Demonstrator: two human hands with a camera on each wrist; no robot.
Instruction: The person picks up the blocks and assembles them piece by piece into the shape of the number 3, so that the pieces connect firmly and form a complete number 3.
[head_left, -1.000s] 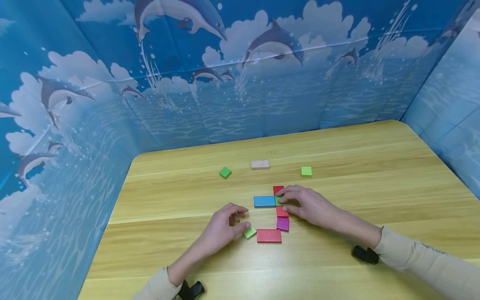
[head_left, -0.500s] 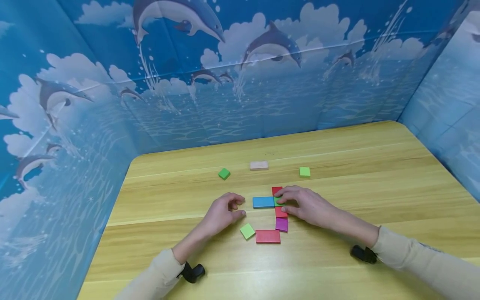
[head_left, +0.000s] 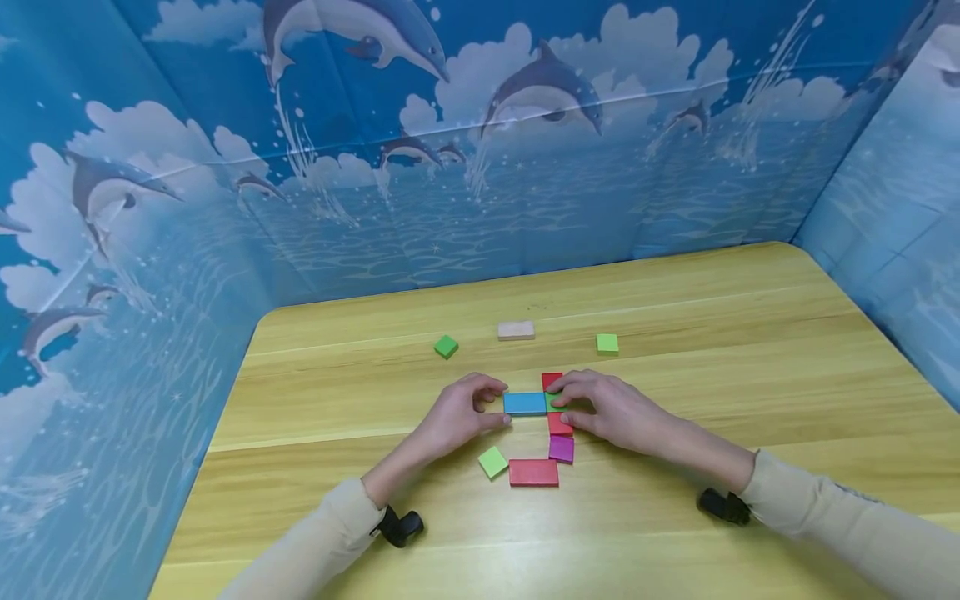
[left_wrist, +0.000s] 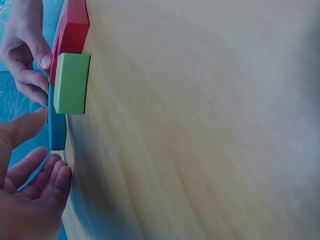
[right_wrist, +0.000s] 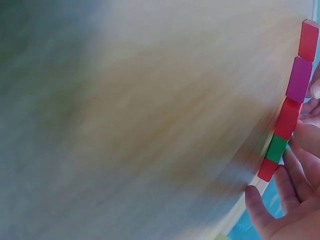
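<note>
In the head view, my left hand (head_left: 459, 414) curves about the left end of a blue rectangular block (head_left: 525, 404); thumb and fingers are apart, and contact is unclear. My right hand (head_left: 618, 410) rests its fingertips by a green block (head_left: 553, 403), which abuts the blue block's right end. A red block (head_left: 552, 381) sits beyond the green one, partly covered by fingers. On the near side, another red block (head_left: 559, 425) lies at the right thumb. A purple block (head_left: 561, 450) follows, slightly turned, then a long red block (head_left: 533, 473) nearest the person.
A lime green block (head_left: 493, 462) lies turned, left of the long red block. Farther back are a darker green block (head_left: 446, 347), a pale wooden block (head_left: 516, 331) and a lime square block (head_left: 607, 344). A dolphin-print curtain (head_left: 480, 208) stands behind the wooden table (head_left: 360, 350).
My left hand has left the lime green block and moved away from the person and rightward to the blue block's left end. The right hand stays beside the green and red blocks.
</note>
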